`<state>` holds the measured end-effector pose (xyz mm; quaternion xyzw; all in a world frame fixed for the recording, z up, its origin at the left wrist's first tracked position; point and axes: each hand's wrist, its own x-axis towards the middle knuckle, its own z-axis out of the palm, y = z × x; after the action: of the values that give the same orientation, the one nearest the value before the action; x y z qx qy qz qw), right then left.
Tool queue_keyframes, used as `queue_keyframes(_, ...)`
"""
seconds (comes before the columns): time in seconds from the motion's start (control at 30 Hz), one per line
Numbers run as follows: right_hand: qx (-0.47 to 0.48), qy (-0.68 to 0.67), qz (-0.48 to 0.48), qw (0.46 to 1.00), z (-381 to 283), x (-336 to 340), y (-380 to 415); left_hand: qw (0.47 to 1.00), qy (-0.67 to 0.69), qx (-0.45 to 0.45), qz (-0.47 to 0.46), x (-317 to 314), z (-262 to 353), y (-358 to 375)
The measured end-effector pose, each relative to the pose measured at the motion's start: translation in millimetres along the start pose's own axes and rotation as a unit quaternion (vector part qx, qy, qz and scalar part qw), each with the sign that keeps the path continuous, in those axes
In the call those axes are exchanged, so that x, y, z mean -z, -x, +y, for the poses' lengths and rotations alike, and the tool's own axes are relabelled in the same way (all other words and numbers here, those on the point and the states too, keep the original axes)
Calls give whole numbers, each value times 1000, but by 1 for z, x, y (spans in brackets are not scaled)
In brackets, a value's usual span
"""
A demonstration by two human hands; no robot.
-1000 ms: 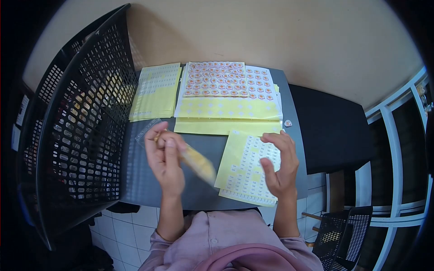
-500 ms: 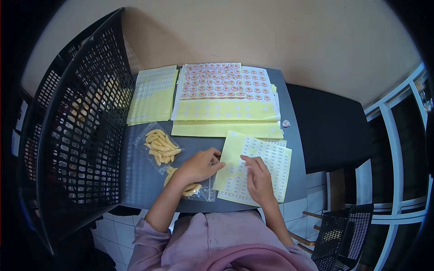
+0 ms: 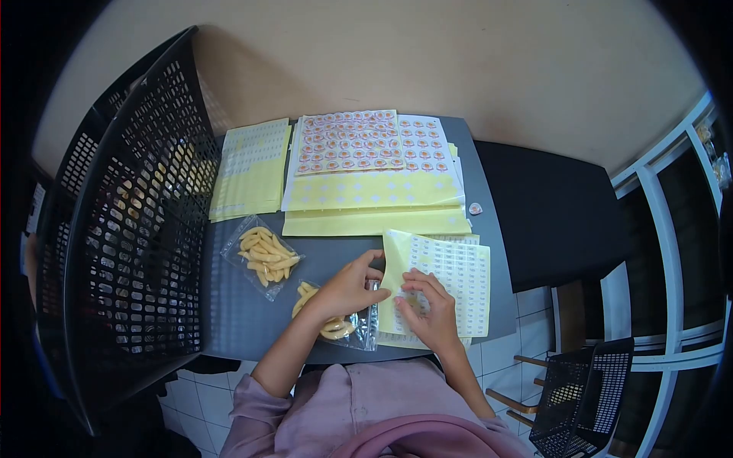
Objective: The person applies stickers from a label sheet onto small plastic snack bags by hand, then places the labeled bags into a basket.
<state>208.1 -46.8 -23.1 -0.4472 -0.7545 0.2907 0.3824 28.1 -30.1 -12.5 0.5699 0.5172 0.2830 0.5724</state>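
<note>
A yellow-backed sheet of small printed stickers lies at the front right of the table, its left side bent up a little. My left hand has its thumb and fingers closed on that raised left edge. Over the same sheet, my right hand is curled, thumb and fingertips close together at the stickers; whatever is between them is too small to make out. Under my left wrist sits a clear bag of pale yellow finger-shaped snack pieces, partly hidden. A second such bag lies behind it to the left.
Sheets of round orange-and-white stickers are stacked at the back, beside another yellow label sheet. One loose round sticker lies near the right edge. A tall black plastic basket stands on the left; a black surface adjoins the right.
My left hand has moved slightly right and taken the sheet's left edge, which now bends up. My right hand's fingers have drawn together lower on the sheet.
</note>
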Motion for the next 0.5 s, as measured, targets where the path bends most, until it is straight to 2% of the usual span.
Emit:
queue_keyframes(0.3, -9, 21, 69, 997, -4, 1, 2, 998, -45, -29, 38, -10, 21, 4)
queue_keyframes(0.4, -26, -6, 65, 998, -2, -1, 3, 999, -52, 4, 6, -9, 20, 5)
queue_keyframes(0.43, -64, -46, 73, 994, -3, -1, 3, 999, -53, 3, 7, -10, 19, 7)
queue_keyframes(0.47, -103, -86, 81, 988, -3, -1, 3, 993, -99, -32, 61, -13, 17, 10)
queue_keyframes(0.5, -102, -86, 81, 988, -3, -1, 3, 981, -143, -67, 115, -15, 16, 12)
